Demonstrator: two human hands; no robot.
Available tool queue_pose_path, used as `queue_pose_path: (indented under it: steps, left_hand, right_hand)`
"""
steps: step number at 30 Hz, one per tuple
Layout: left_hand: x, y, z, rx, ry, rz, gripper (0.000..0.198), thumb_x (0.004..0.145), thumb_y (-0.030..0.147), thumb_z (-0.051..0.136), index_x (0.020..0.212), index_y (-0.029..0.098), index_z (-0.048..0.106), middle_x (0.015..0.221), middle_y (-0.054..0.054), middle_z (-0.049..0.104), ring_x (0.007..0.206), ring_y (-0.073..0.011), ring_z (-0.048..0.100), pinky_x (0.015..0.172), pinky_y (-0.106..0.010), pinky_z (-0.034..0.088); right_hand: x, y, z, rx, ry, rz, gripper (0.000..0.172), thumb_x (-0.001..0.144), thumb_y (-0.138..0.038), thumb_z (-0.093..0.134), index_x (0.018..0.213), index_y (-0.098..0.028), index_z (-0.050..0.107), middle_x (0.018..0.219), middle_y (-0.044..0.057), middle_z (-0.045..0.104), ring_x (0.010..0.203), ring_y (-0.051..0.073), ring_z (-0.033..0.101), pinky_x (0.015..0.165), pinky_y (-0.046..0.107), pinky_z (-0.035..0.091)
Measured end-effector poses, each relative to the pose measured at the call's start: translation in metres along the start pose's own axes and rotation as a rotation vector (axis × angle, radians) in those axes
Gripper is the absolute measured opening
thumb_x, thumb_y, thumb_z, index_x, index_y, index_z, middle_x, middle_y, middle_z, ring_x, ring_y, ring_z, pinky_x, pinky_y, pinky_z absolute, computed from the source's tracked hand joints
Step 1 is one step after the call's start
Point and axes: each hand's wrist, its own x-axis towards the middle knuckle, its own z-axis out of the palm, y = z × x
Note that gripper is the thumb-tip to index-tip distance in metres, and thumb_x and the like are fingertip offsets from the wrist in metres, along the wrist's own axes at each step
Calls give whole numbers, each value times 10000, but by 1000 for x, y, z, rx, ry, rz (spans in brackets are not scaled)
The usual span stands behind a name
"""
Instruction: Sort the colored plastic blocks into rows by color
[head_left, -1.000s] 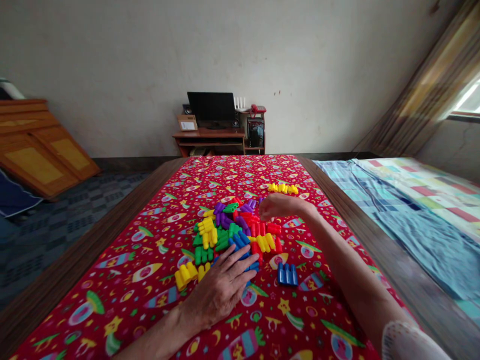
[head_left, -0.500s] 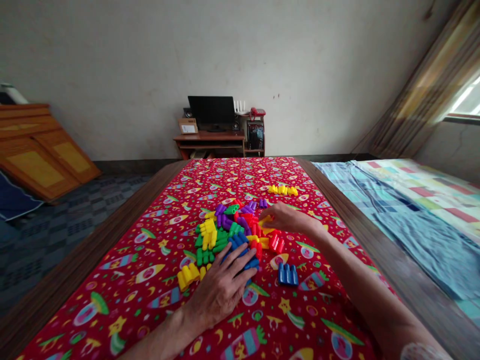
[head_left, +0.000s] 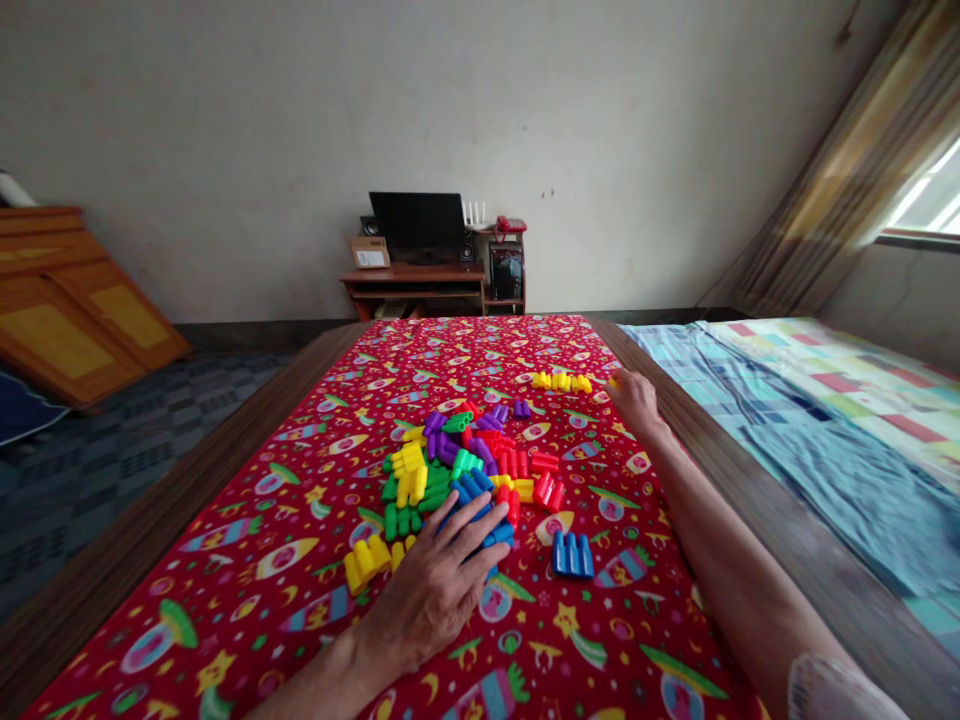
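Note:
A mixed pile of plastic building blocks [head_left: 442, 485] in yellow, green, purple, red and blue lies on the red patterned cloth [head_left: 300, 620]. My left hand [head_left: 442, 575] rests flat over the near side of the pile, fingers stretched out across blue blocks [head_left: 474, 484]. Beyond the pile, to the right, my right hand [head_left: 637, 402] pinches a yellow block [head_left: 615, 382], mostly hidden by the fingers. Just left of that hand is a row of yellow blocks [head_left: 561, 382]. A single blue block [head_left: 572, 555] lies apart, right of my left hand.
The table's dark wooden edge [head_left: 697, 430] runs along the right, with a bed [head_left: 825, 430] beside it. Past the far end stand a desk [head_left: 420, 272] and a monitor [head_left: 418, 222]. A wooden cabinet [head_left: 82, 310] is at the left.
My right hand has moved from the pile's right side, away and to the right, taking a yellow block with it. My left hand stays on the pile. The view has shifted slightly.

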Motion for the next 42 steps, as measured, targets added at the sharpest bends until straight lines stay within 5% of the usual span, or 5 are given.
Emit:
queue_pose_path:
  steps: [6,16,27,35,42]
  left_hand:
    - [0,0,1,2,6,9,314,929,97,433,1125,210,651,1456,-52,511,1406,-234,350,1181,-494,272]
    - [0,-1,2,-10,10,4,315,931,99,437,1129,210,655,1461,-47,506,1413,-228,337,1189,-479,253]
    - [1,1,0,-15,26,-13,303,934,109,435,1097,216,668,1444,-45,526,1390,-229,384,1173,-476,296]
    - [1,1,2,-41,11,-31,304,938,106,441,1118,224,656,1453,-36,517,1405,-225,362,1173,-490,288]
    - [-1,1,3,-42,16,-29,308,941,110,440,1123,224,660,1450,-36,521,1403,-224,360,1176,-486,281]
  right_hand:
    - [-1,-7,-5,59,-155,-193,310,927,-269,492,882,-104,750,804,109,719,766,201,647,666,258,402]
    - [6,11,-11,96,-422,-287,467,736,-252,746,1196,-220,676,1069,78,704,955,220,639,836,290,468]
    - [19,18,21,41,-105,68,312,871,-374,613,1028,-110,665,954,150,687,907,251,637,711,283,435]
    - [21,17,29,153,-66,-65,229,887,-271,571,1057,-139,649,928,128,700,905,248,636,752,302,451]
    - [8,-25,-10,120,-20,-166,245,892,-180,489,989,-112,704,876,137,717,806,224,643,677,282,408]
